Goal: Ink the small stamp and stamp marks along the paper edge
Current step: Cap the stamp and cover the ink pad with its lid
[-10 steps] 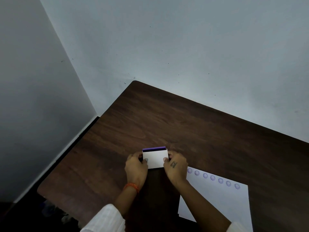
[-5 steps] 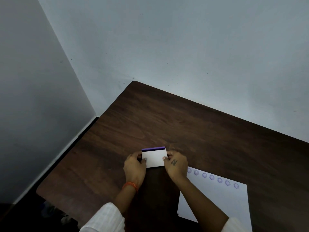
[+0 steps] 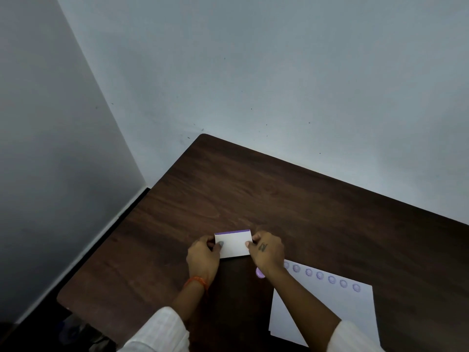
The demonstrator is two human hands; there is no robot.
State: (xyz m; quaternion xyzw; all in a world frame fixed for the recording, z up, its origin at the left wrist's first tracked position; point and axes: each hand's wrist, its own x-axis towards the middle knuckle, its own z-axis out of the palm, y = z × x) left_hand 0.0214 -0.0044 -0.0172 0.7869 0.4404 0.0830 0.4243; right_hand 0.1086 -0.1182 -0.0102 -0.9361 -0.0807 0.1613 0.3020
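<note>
A small white ink pad box with a purple far edge lies on the dark wooden table. My left hand grips its left side with the thumb on the lid. My right hand grips its right side. A small purple stamp peeks out under my right wrist, lying on the table. To the right lies a white paper sheet with a row of several round purple stamp marks along its far edge.
The table stands in a room corner, with grey walls behind and to the left. Its left edge drops to a dark floor gap. White sleeves cover both forearms at the bottom.
Both hands stay on the ink pad box and have hardly moved. The view has shifted slightly, and the purple stamp now shows under my right wrist.
</note>
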